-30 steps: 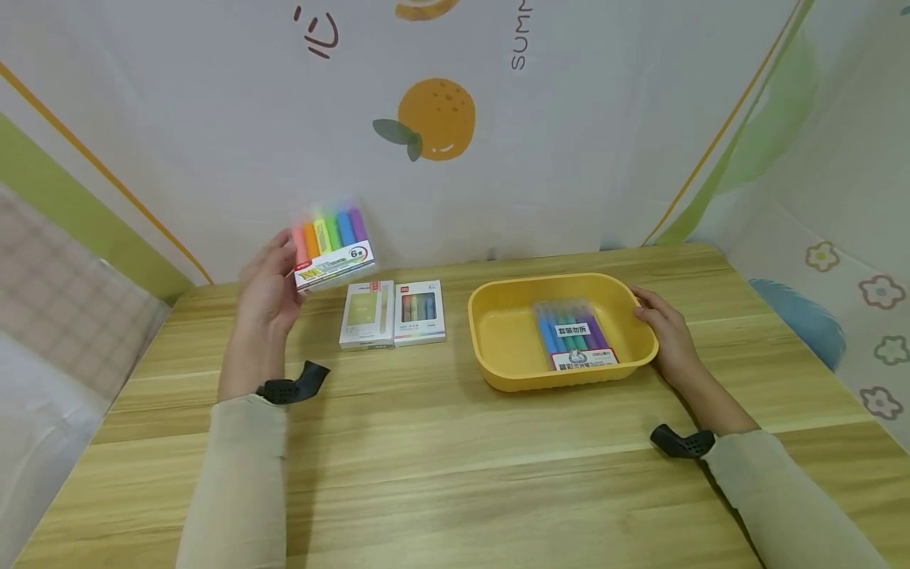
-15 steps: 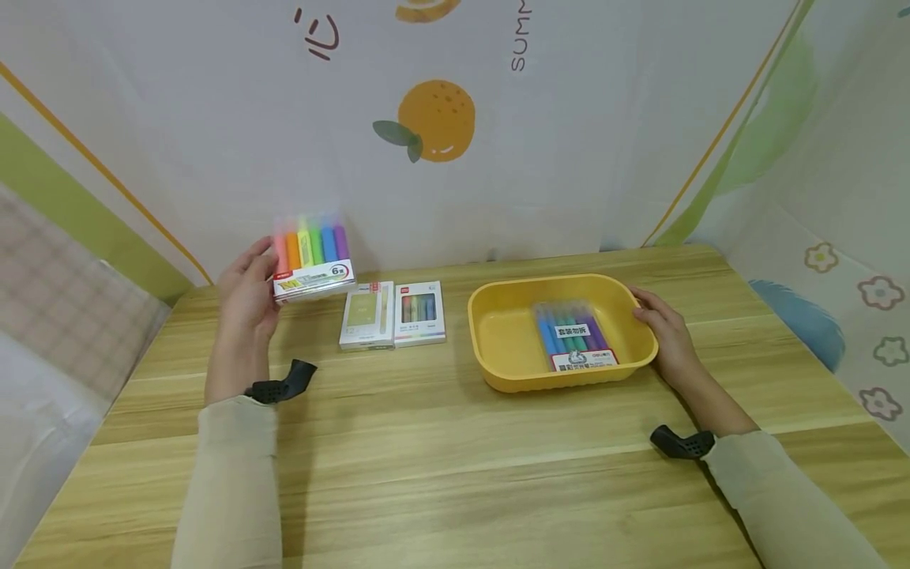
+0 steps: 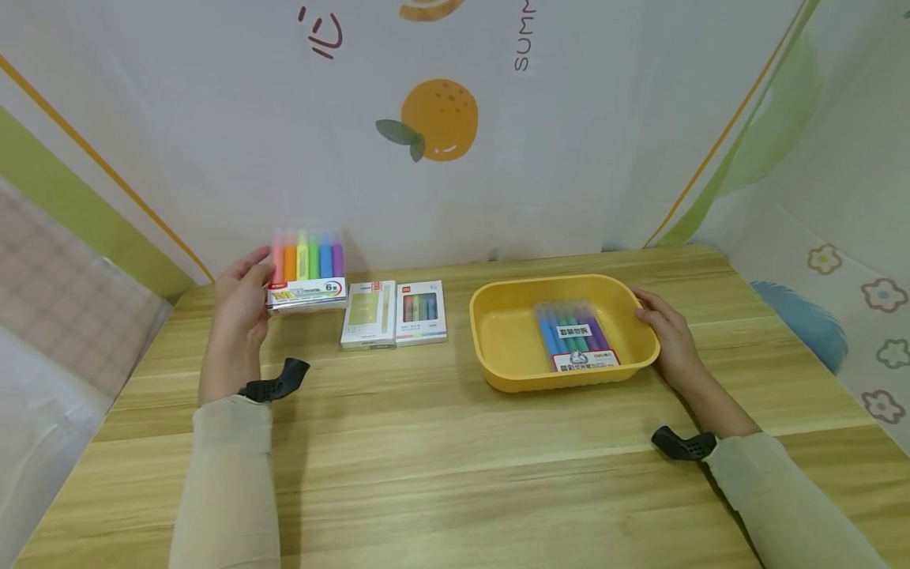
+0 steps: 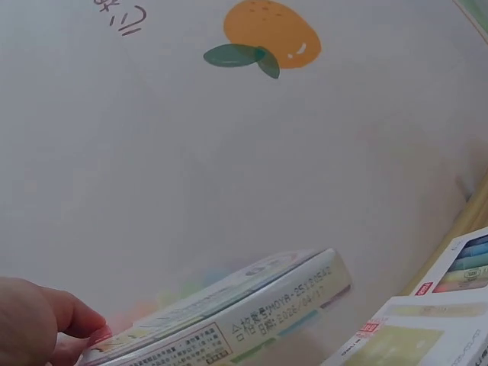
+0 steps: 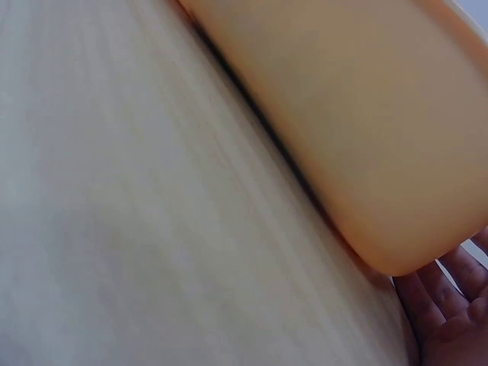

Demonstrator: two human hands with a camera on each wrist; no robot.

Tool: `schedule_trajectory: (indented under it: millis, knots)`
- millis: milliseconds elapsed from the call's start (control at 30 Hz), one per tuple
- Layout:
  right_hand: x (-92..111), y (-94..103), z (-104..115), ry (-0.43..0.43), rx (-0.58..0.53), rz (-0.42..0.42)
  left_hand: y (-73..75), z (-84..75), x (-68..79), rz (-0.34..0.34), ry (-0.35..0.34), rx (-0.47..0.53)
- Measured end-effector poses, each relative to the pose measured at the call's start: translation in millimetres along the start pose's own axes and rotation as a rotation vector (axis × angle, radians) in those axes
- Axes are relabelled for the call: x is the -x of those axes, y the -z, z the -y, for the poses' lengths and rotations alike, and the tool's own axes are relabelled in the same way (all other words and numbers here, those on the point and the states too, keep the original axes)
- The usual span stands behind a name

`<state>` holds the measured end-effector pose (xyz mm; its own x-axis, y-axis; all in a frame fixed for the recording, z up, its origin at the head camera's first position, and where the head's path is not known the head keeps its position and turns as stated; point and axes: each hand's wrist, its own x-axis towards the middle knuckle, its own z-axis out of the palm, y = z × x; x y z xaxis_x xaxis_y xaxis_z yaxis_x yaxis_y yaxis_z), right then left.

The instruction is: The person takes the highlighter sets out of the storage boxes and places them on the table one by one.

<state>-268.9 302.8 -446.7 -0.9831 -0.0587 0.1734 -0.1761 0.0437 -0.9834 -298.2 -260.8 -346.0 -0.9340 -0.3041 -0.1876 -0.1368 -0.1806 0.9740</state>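
My left hand (image 3: pixel 240 304) pinches a clear pack of highlighters (image 3: pixel 306 269) by its left side, at the back left of the table. Its pens run from pink to purple above a white printed band. In the left wrist view, thumb and finger hold one end of the pack (image 4: pixel 221 320). A yellow plastic bin (image 3: pixel 506 332) stands right of centre, with a second clear pack of blue, green and purple markers (image 3: pixel 573 332) lying inside. At the bin's right end, my right hand (image 3: pixel 668 336) grips the rim. The right wrist view shows fingers (image 5: pixel 433 293) against the outer end wall.
Two flat boxes lie side by side between the left hand and the bin: a white and olive box (image 3: pixel 368 314) and a white box with a window showing coloured sticks (image 3: pixel 421 313). A printed curtain (image 3: pixel 569 158) hangs along the back of the wooden table (image 3: pixel 441 466).
My left hand has moved left and lower with the highlighter pack, which has turned from tilted to nearly level. The right hand and the bin have stayed in place.
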Motion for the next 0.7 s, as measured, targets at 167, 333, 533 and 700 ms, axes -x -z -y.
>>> schedule_trajectory:
  millis: [167,333,533,700]
  knots:
    - [-0.2,0.8,0.0,-0.004,0.011,0.001,4.4,5.1,-5.5,-0.011,0.019,-0.033]
    - [1.0,4.1,0.3,0.012,-0.008,-0.005,3.4,10.5,-10.4,-0.036,0.04,-0.114]
    - [0.1,2.7,0.0,0.009,-0.026,-0.007,6.7,12.6,-11.8,-0.043,0.057,-0.09]
    - [-0.8,0.0,-0.4,0.002,-0.022,-0.008,13.3,13.9,-12.5,-0.029,0.082,-0.105]
